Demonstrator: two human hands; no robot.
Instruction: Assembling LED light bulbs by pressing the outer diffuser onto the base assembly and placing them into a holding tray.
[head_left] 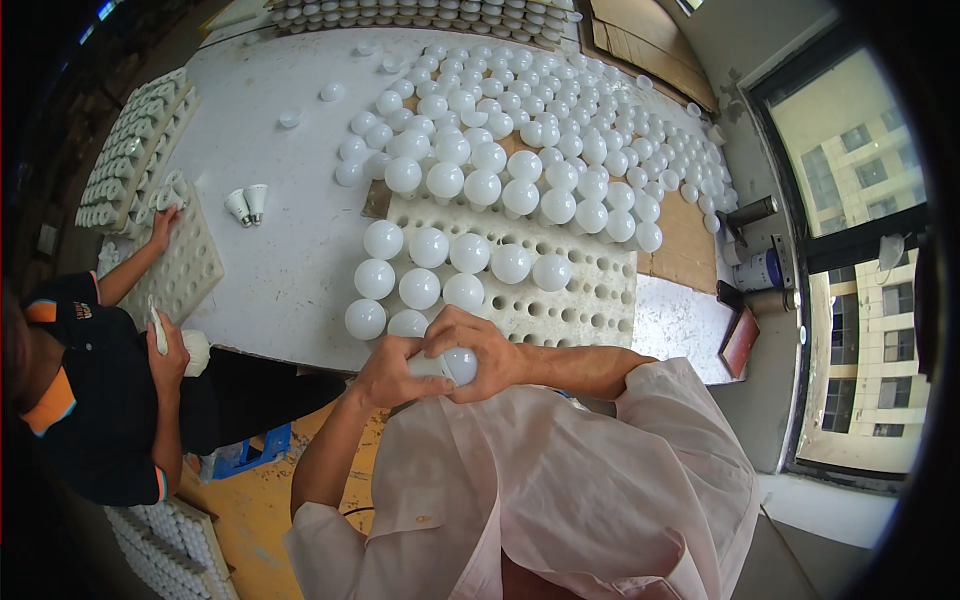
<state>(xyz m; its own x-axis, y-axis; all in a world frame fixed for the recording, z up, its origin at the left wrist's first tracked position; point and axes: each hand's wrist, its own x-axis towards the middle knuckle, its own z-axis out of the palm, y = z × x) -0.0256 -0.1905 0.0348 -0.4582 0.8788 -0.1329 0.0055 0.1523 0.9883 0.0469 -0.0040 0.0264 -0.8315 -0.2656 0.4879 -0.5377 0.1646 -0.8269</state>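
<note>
Being held close to a pale shirt (600,440) at the near edge of a white desk (270,150), a white bulb (460,366) is grasped from both sides: its narrower end is enclosed by the fingers of the left hand (385,370), while its round dome is wrapped by those of the right hand (487,350). Toward one o'clock from the bulb, a foam tray (410,210) is seen, its left part lined with white globes (428,247), rows of round holes shown to their right. Loose globes (594,150) are massed beyond; two small bulbs (246,205) are set at ten o'clock, and a co-worker (90,370) is seen at nine. For this two-handed hold, dome and narrower end are probably best kept in one straight line, with pressure spread around the dome rather than concentrated at one spot. Any turning or pressing should be done evenly, without tilting, and knocks against the nearest globes, just beyond the fingers, are best avoided.
</note>
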